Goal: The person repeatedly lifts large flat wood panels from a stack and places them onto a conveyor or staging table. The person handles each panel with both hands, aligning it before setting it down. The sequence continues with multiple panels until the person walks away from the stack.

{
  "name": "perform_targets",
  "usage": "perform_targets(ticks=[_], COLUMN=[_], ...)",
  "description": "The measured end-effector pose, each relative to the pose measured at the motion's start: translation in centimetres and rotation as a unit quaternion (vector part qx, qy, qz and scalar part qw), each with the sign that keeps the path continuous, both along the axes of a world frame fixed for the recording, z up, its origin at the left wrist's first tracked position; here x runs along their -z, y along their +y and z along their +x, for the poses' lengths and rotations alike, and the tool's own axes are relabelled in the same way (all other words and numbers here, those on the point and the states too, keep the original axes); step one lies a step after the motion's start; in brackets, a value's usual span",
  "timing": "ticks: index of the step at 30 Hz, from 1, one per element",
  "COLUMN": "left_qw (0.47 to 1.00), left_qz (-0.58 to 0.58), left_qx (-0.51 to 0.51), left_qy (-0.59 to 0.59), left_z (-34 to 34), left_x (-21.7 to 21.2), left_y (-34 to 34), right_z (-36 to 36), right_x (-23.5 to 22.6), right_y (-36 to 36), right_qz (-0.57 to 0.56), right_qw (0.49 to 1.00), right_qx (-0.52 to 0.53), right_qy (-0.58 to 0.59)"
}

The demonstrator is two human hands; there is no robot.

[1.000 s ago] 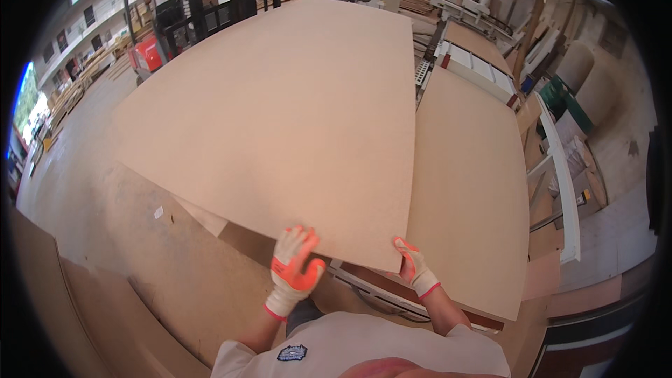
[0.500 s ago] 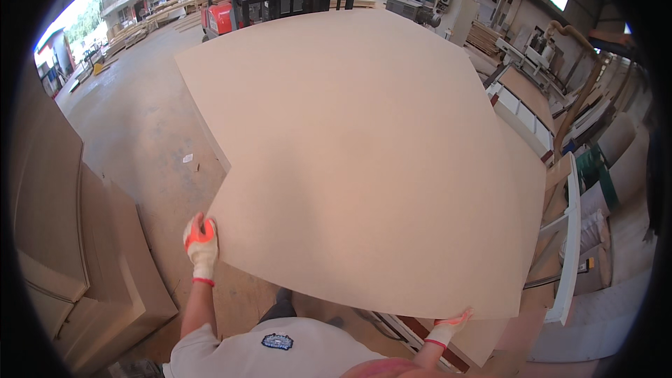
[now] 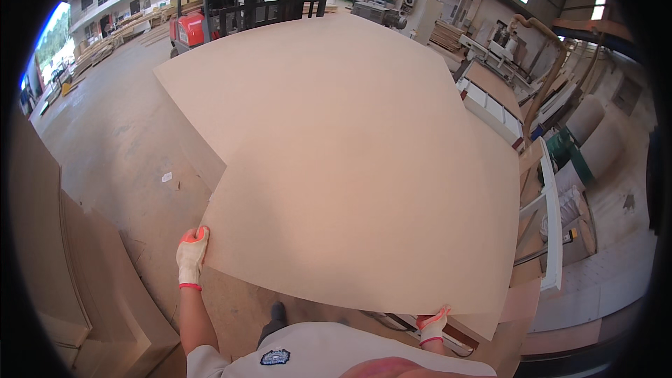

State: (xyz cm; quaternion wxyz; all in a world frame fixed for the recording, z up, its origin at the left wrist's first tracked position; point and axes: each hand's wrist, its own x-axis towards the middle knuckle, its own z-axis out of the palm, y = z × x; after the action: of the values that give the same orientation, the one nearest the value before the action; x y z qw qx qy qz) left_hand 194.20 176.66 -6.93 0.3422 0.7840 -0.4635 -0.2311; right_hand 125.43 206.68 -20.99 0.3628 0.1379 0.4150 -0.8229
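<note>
You've got the big fibreboard sheet (image 3: 350,168) by its near edge. Your gloved left hand (image 3: 191,255) is wrapped around the left corner, and your right hand (image 3: 434,323) is clamped on the right corner. A red forklift (image 3: 231,7) sits beyond the sheet's far edge.

Matt smooth fibreboard panel (image 3: 350,168), knit cloth gloves (image 3: 190,255)

A large tan board (image 3: 350,168) fills the centre, held flat above the concrete floor (image 3: 119,140). The gloved left hand (image 3: 191,255) grips its near-left corner; the gloved right hand (image 3: 434,323) grips the near edge — fingertips over the rim. A red forklift (image 3: 210,14) stands beyond; stacked panels (image 3: 77,273) lean at left.
</note>
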Motion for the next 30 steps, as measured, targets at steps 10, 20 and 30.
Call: perform_targets(ticks=[10, 20, 30], left_qw=[0.999, 0.994, 0.963], left_qz=[0.029, 0.064, 0.067], left_qx=[0.035, 0.055, 0.258], left_qy=[0.027, -0.072, -0.039], left_z=[10.9, 2.0, -13.0], left_x=[-0.5, -8.7, -2.7], left_y=[-9.4, -9.7, -7.0], right_z=[18.4, 17.6, 8.1], right_x=[8.6, 10.6, 11.4], right_y=[-4.0, 1.7, 12.5], right_qz=[0.068, 0.27, 0.315], right_qw=[0.951, 0.914, 0.912], right_qx=[0.025, 0.02, 0.162], right_qy=[-0.302, -0.304, -0.209])
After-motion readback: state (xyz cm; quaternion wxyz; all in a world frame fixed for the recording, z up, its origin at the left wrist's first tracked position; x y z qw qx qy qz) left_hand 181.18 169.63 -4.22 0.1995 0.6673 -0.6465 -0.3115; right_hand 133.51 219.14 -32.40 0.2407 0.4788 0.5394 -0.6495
